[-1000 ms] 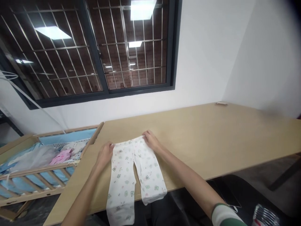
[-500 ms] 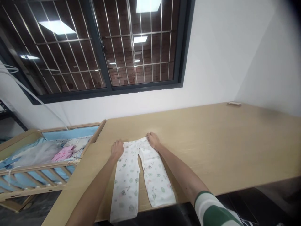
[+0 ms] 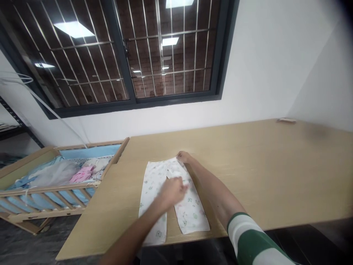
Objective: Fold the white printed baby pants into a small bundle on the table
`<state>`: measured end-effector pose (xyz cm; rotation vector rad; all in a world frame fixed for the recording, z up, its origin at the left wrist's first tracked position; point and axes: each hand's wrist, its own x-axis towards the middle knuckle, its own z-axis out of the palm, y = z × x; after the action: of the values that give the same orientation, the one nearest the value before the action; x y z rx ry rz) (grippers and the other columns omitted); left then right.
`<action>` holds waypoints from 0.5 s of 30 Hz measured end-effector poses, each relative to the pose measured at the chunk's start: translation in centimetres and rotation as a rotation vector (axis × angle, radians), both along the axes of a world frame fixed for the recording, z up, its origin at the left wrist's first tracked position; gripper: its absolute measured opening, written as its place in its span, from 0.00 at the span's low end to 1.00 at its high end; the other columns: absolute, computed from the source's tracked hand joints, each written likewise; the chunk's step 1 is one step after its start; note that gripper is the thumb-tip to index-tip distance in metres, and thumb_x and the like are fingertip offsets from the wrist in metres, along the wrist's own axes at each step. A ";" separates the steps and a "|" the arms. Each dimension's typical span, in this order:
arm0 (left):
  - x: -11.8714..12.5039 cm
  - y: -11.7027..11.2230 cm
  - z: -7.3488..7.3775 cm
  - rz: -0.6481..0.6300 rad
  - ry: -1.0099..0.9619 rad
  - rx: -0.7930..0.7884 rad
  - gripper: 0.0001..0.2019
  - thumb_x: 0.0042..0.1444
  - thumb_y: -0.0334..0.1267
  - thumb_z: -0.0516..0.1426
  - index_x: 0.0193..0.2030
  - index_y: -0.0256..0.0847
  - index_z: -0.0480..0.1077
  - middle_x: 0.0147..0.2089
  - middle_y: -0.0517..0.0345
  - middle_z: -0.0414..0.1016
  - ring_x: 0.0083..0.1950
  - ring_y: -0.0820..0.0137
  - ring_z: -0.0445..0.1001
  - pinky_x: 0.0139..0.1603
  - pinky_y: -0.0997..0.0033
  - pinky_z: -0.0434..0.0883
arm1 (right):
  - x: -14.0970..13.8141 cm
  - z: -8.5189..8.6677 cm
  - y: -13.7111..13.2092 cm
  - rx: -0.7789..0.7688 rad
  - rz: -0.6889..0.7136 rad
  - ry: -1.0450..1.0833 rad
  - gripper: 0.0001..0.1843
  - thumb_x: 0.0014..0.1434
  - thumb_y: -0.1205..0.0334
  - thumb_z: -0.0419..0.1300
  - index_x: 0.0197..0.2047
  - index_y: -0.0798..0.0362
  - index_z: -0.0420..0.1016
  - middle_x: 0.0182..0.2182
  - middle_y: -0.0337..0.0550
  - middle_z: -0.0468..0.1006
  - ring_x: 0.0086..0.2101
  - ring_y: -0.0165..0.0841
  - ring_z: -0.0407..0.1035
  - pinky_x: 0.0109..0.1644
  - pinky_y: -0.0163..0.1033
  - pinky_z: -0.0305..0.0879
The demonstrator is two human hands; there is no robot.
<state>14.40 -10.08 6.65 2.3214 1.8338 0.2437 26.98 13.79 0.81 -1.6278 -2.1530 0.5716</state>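
A pair of small white baby trousers (image 3: 154, 184) with a printed pattern lies flat on the wooden table (image 3: 248, 162), waist away from me, legs toward the near edge. My right hand (image 3: 184, 157) rests on the waistband's right corner, fingers curled down onto the cloth. My left hand (image 3: 173, 190) hovers over the crotch and right leg, blurred by motion, so its fingers do not show clearly.
A wooden cot (image 3: 55, 176) with blue lining, netting and pink and white clothes stands left of the table. A barred window (image 3: 132, 55) fills the wall behind. A small flat object (image 3: 286, 120) lies at the table's far right.
The trousers lie further onto the table. My left hand has left the waistband's left corner and swung right over the middle of the trousers. My right hand stays at the right corner.
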 end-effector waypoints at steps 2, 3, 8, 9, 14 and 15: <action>3.3 -3.5 -0.8 -0.142 -0.029 -0.103 0.23 0.64 0.59 0.48 0.40 0.43 0.75 0.38 0.50 0.80 0.40 0.58 0.79 0.39 0.63 0.71 | 0.0 0.2 -0.1 -0.005 -0.006 0.013 0.06 0.58 0.65 0.64 0.39 0.55 0.81 0.39 0.46 0.84 0.40 0.35 0.76 0.41 0.31 0.65; 4.6 -4.9 -1.2 -0.180 -0.024 -0.141 0.24 0.63 0.59 0.48 0.40 0.43 0.76 0.38 0.47 0.80 0.40 0.55 0.79 0.39 0.61 0.71 | 0.0 0.3 -0.2 -0.005 -0.010 0.017 0.06 0.58 0.65 0.64 0.39 0.55 0.81 0.39 0.46 0.84 0.41 0.35 0.76 0.42 0.31 0.65; 7.7 -7.6 -2.1 -0.225 -0.013 -0.227 0.24 0.63 0.54 0.48 0.44 0.37 0.77 0.41 0.37 0.80 0.45 0.48 0.79 0.43 0.53 0.71 | 0.1 0.2 -0.6 -0.007 -0.019 0.032 0.05 0.59 0.67 0.63 0.37 0.57 0.81 0.38 0.48 0.84 0.40 0.35 0.76 0.41 0.31 0.65; 7.8 -7.6 -2.1 -0.221 -0.019 -0.231 0.24 0.63 0.52 0.47 0.44 0.37 0.77 0.41 0.36 0.80 0.45 0.48 0.79 0.44 0.53 0.71 | 0.1 0.1 -0.6 -0.006 -0.025 0.036 0.05 0.60 0.67 0.63 0.37 0.57 0.81 0.38 0.48 0.84 0.40 0.35 0.76 0.41 0.31 0.65; 7.1 -7.2 -2.2 -0.189 -0.023 -0.241 0.20 0.64 0.45 0.47 0.44 0.37 0.77 0.44 0.38 0.80 0.47 0.52 0.79 0.45 0.56 0.71 | -0.4 0.3 -0.5 0.014 -0.056 0.082 0.07 0.60 0.66 0.64 0.43 0.57 0.79 0.39 0.48 0.83 0.39 0.33 0.76 0.41 0.30 0.65; 7.0 -7.2 -2.2 -0.177 -0.034 -0.246 0.20 0.64 0.45 0.46 0.44 0.37 0.77 0.44 0.39 0.80 0.47 0.52 0.79 0.45 0.57 0.71 | -0.5 0.5 -0.5 0.017 -0.057 0.091 0.08 0.60 0.65 0.64 0.44 0.57 0.79 0.39 0.47 0.83 0.39 0.33 0.75 0.40 0.30 0.65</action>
<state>21.39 -17.33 4.43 2.2722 1.5334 0.0312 26.44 13.33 1.34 -1.6174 -2.0339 0.5972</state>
